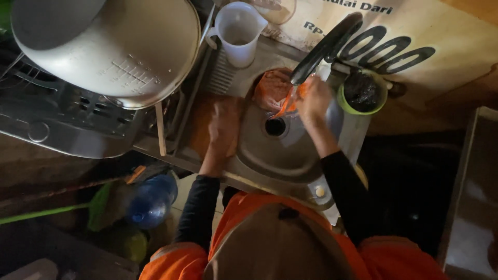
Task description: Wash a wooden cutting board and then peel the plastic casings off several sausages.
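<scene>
My right hand point(314, 98) is over the round steel sink point(290, 155), just below the black tap point(324, 46). It pinches a thin orange plastic piece point(286, 106) that hangs toward the drain point(275, 127). An orange-red bag-like bundle point(271, 87) lies in the sink's far part, next to that hand. My left hand point(224, 124) lies flat on an orange-brown surface point(203, 129) at the sink's left rim, its fingers spread and holding nothing. Motion blur hides the finger detail.
A white measuring jug point(238, 31) stands on the ribbed drainboard behind the sink. A green cup point(361, 92) with dark contents sits right of the tap. A large metal pot point(104, 46) rests upturned on a dish rack point(52, 109). Below left are a blue bottle point(153, 199) and a green broom point(46, 211).
</scene>
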